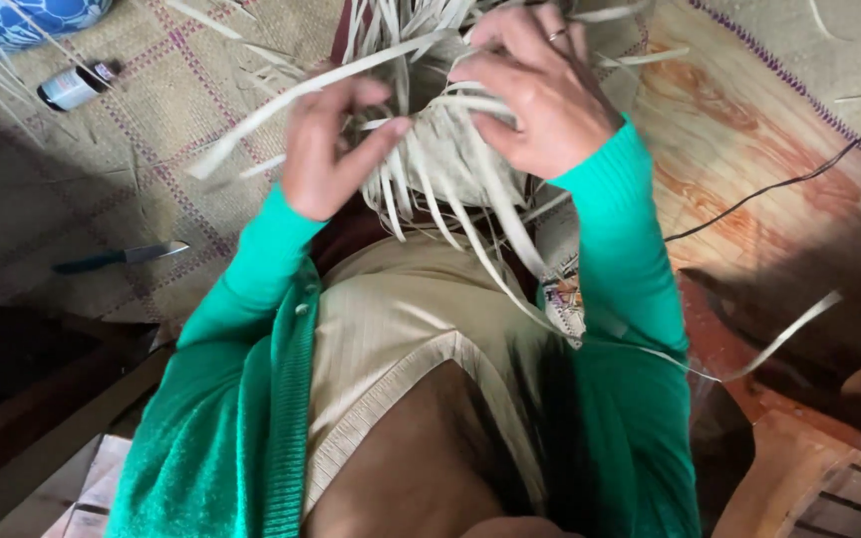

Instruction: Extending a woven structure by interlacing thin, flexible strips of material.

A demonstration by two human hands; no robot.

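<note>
A half-made piece of pale straw-coloured weaving (450, 149) is held up in the air above the lap, between the left hand (326, 149) and the right hand (540, 95). Its middle is a tight, rounded plaited patch. Long flat loose strips fan from it on all sides: many hang down and curl toward the lap, others stick upward, and one broad strip (281, 105) runs slantwise out to the left. The strips are dry, matt and slightly twisted.
</note>
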